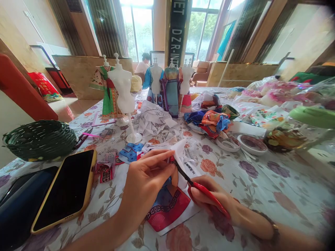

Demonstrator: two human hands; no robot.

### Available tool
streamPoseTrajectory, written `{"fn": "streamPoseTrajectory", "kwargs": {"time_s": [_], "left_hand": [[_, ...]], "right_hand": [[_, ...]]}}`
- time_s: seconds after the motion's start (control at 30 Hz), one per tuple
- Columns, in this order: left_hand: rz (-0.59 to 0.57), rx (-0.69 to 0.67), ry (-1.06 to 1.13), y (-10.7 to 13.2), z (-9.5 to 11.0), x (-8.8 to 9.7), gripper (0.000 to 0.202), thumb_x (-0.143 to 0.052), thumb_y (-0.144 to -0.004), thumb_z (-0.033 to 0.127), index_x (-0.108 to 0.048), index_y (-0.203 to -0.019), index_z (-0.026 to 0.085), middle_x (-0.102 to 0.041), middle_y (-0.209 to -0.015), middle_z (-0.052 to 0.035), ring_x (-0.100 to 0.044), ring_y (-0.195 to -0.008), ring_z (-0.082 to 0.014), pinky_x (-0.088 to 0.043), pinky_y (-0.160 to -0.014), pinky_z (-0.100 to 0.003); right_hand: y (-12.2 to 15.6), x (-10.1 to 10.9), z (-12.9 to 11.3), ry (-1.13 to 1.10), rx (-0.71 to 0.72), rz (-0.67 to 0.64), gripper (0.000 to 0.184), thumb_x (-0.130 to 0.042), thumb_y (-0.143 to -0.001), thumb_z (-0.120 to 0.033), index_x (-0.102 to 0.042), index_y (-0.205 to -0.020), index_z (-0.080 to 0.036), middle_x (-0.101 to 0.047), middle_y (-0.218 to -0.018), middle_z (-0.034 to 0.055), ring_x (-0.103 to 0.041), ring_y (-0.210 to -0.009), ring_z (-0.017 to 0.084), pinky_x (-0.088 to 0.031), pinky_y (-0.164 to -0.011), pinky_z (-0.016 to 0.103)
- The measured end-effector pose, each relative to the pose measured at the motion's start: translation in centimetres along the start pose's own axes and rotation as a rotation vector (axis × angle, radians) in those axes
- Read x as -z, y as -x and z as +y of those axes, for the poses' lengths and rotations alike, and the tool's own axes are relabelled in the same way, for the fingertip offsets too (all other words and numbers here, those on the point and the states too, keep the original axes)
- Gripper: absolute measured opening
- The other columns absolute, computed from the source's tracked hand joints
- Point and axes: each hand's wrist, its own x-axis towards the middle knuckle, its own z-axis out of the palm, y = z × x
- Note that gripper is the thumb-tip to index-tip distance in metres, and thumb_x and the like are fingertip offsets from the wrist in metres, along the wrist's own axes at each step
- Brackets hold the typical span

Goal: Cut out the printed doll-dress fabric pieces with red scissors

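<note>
Printed cloth (pixel 170 209) lies partly on the tabletop (pixel 248 216), its upper end lifted; from where I stand, cutting looks midway, white margin left beyond the red hem and pale offcuts (pixel 154 120) heaped behind. The left hand (pixel 150 172), wrist raised, pinches the piece between thumb and fingers; the lower right hand (pixel 216 188) grips red-handled scissors (pixel 209 196), blades angled toward those fingertips.

bright daylight in tall windows (pixel 143 21), green trees (pixel 201 29) outside, drawn-back curtains (pixel 106 24), black lettered sign (pixel 177 31) between the windows, low tan partitions (pixel 237 75), pale floor (pixel 81 105) at left, flower-patterned cloth (pixel 227 195) over the table (pixel 206 226)
</note>
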Motion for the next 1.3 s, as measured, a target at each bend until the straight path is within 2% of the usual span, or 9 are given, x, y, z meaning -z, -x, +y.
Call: {"fn": "streamPoseTrajectory", "kwargs": {"time_s": [0.23,0.47,0.73,0.9,1.17,1.3], "left_hand": [[0.003,-0.011,-0.017,0.0,0.2,0.0,0.013,-0.074,-0.075,0.017,-0.081,-0.084,0.023,-0.072,-0.103,-0.0035,-0.068,-0.070,-0.0128,-0.056,-0.055,-0.018],[0.006,-0.010,-0.023,-0.1,-0.1,0.0,0.012,-0.075,-0.074,0.018,-0.081,-0.084,0.023,-0.070,-0.105,-0.0036,-0.067,-0.070,-0.0127,-0.055,-0.051,-0.016],[-0.053,0.005,0.040,0.0,0.4,-0.2,0.013,-0.072,-0.076,0.014,-0.080,-0.082,0.023,-0.070,-0.094,-0.0012,-0.057,-0.048,-0.0045,-0.051,-0.046,-0.016],[-0.055,0.009,0.078,-0.1,0.3,-0.2,0.015,-0.073,-0.076,0.014,-0.081,-0.084,0.025,-0.068,-0.097,-0.0010,-0.056,-0.047,-0.0042,-0.052,-0.047,-0.018],[-0.065,0.023,0.107,0.0,0.4,-0.2,0.017,-0.073,-0.076,0.012,-0.081,-0.082,0.026,-0.068,-0.091,0.0002,-0.055,-0.045,-0.0037,-0.052,-0.048,-0.018],[-0.069,0.019,0.097,0.0,0.4,-0.2,0.017,-0.071,-0.077,0.012,-0.081,-0.081,0.025,-0.068,-0.081,0.0009,-0.054,-0.044,-0.0034,-0.051,-0.048,-0.016]], "right_hand": [[0.3,0.1,0.9,-0.019,-0.062,0.048,0.057,-0.053,-0.080,-0.074,-0.040,-0.062,-0.021,-0.035,-0.055,-0.0056,-0.033,-0.046,0.008,-0.032,-0.039,0.020],[0.1,0.0,0.2,0.027,0.012,0.034,0.059,-0.052,-0.080,-0.074,-0.035,-0.061,-0.021,-0.030,-0.052,-0.0069,-0.028,-0.043,0.007,-0.025,-0.036,0.021],[0.1,0.0,0.1,0.019,-0.031,-0.004,0.059,-0.051,-0.081,-0.074,-0.040,-0.057,-0.020,-0.034,-0.048,-0.0057,-0.030,-0.041,0.007,-0.023,-0.038,0.022],[0.1,-0.2,-0.6,-0.002,-0.063,-0.010,0.058,-0.053,-0.078,-0.073,-0.042,-0.058,-0.020,-0.040,-0.047,-0.0052,-0.032,-0.041,0.006,-0.024,-0.038,0.021],[0.1,-0.4,-1.6,0.000,-0.016,-0.037,0.065,-0.054,-0.073,-0.080,-0.039,-0.053,-0.020,-0.037,-0.045,-0.0058,-0.031,-0.037,0.005,-0.024,-0.034,0.019],[0.5,-0.4,-1.3,0.011,-0.064,0.012,0.061,-0.053,-0.079,-0.074,-0.040,-0.054,-0.019,-0.037,-0.048,-0.0056,-0.032,-0.041,0.006,-0.028,-0.038,0.018]]}}
